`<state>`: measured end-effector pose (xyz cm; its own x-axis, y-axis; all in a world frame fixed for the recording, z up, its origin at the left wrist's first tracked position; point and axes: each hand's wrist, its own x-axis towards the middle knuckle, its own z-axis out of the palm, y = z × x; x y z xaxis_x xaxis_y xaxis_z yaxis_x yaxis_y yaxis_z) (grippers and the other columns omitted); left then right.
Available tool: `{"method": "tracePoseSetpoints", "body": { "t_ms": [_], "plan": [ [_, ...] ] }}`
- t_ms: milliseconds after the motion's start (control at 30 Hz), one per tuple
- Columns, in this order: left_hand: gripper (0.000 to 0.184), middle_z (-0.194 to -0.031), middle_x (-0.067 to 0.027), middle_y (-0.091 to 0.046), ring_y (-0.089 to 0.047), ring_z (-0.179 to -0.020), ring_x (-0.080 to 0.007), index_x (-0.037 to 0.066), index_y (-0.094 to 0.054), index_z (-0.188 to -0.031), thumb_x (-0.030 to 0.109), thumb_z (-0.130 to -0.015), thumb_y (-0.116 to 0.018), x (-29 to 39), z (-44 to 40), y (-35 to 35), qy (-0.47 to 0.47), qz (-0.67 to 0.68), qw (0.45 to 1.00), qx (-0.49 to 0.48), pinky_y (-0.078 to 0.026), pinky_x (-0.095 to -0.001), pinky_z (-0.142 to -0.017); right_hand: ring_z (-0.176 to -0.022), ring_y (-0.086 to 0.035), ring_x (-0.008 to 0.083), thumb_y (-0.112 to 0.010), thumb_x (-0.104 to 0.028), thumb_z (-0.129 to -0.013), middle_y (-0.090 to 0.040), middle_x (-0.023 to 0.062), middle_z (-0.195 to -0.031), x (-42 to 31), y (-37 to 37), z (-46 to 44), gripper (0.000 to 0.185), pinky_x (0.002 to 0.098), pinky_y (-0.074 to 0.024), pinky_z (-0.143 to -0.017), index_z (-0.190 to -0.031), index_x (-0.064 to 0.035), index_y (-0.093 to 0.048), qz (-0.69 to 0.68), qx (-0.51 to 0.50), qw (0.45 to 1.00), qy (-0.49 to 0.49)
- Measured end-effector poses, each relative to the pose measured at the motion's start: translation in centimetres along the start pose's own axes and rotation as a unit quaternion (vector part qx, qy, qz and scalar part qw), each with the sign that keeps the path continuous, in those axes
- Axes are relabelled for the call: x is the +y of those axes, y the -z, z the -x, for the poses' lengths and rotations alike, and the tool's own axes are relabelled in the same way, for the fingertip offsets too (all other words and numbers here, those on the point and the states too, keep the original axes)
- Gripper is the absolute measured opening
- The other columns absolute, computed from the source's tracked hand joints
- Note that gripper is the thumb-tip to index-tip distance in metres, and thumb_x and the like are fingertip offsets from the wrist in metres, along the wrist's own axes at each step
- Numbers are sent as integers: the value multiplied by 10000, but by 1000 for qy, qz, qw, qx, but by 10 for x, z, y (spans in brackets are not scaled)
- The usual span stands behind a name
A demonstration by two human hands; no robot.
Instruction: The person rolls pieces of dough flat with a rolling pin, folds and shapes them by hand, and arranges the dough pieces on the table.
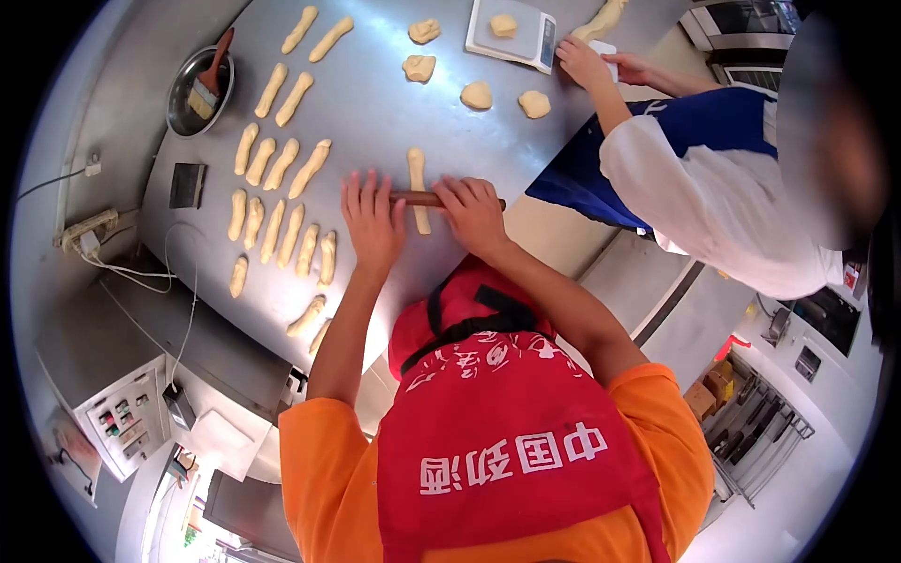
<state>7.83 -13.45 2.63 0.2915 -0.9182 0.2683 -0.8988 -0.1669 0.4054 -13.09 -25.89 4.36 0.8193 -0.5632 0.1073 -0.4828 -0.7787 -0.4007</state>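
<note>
A thin brown rolling pin lies across a long strip of pale dough on the metal table. My left hand rests at the pin's left end, its fingers stretched out and spread. Over the right part of the pin lies my right hand, fingers bent across it, with the pin's tip sticking out beyond. The dough strip shows above and below the pin, between both hands. To the left, several rolled dough pieces lie in uneven rows.
Dough lumps lie on the far side, near a white scale carrying another lump. A metal bowl with a brush stands at far left. On the right, a co-worker's hand touches a dough roll.
</note>
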Motion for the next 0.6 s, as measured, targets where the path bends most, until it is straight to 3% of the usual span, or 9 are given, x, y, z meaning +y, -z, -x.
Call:
{"method": "tracePoseSetpoints", "body": {
  "t_ms": [100,167,267,333,400,500,533,567,600],
  "plan": [
    [707,-1687,-306,-445,-326,-1603,-547,-16,-497,-1617,340,-1042,-704,3,18,-4,32,6,998,-56,-221,-694,-1302,-1547,-423,473,-744,-392,-981,-489,234,-1664,3,-6,6,697,642,-325,-1242,-1593,-106,-570,49,47,993,-99],
    [725,-1674,-325,-452,-314,-1611,-544,-19,-517,-1606,405,-1043,-687,-1,-8,-11,34,11,999,-28,-224,-685,-1313,-1597,-324,517,-718,-445,-993,-396,278,-1716,14,-11,-11,749,667,-250,-1277,-1631,-99,-529,47,57,993,-96],
    [790,-1699,-353,-402,-259,-1633,-551,-26,-465,-1643,502,-1073,-608,-18,-88,-18,48,-76,994,-60,-146,-681,-1332,-1626,-238,566,-704,-467,-1002,-336,318,-1739,35,3,-84,783,692,-193,-1295,-1661,-98,-494,57,59,989,-122],
    [790,-1696,-352,-409,-249,-1637,-551,-37,-451,-1649,499,-1086,-591,-33,-157,-21,45,-100,994,-30,-129,-670,-1339,-1634,-213,567,-739,-436,-985,-322,319,-1745,64,1,-142,776,701,-179,-1295,-1633,-72,-516,90,119,985,-86],
    [754,-1689,-350,-422,-220,-1648,-549,-24,-504,-1616,519,-1096,-564,-58,-208,-36,32,-113,993,16,-118,-654,-1347,-1630,-229,553,-752,-402,-981,-349,311,-1726,88,1,-195,735,696,-201,-1282,-1590,-44,-546,85,190,975,-83],
    [640,-1599,-323,-532,-368,-1582,-514,-3,-571,-1552,455,-1104,-586,-73,-250,-45,-11,-103,989,105,-151,-660,-1335,-1609,-273,528,-758,-348,-978,-387,296,-1694,106,3,-215,680,677,-249,-1249,-1538,-9,-572,82,236,966,-65],
    [590,-1538,-303,-571,-426,-1527,-490,-4,-594,-1507,422,-1098,-610,-71,-248,-42,-6,-72,993,92,-206,-639,-1314,-1600,-292,519,-759,-329,-978,-399,291,-1683,105,8,-218,663,668,-267,-1237,-1523,1,-577,82,244,965,-56],
    [540,-1478,-283,-611,-485,-1471,-466,-5,-617,-1461,389,-1092,-634,-67,-239,-36,0,-41,996,84,-260,-618,-1293,-1484,-441,457,-744,-286,-982,-524,238,-1556,97,13,-205,566,609,-353,-1161,-1457,-7,-617,75,245,965,-50],
    [490,-1418,-263,-650,-543,-1416,-442,-5,-639,-1416,356,-1086,-658,-64,-229,-31,8,-11,997,80,-315,-597,-1271,-1393,-502,426,-751,-286,-976,-580,206,-1458,92,18,-188,518,580,-383,-1121,-1403,-15,-644,4,199,979,-55]
  ]
}}
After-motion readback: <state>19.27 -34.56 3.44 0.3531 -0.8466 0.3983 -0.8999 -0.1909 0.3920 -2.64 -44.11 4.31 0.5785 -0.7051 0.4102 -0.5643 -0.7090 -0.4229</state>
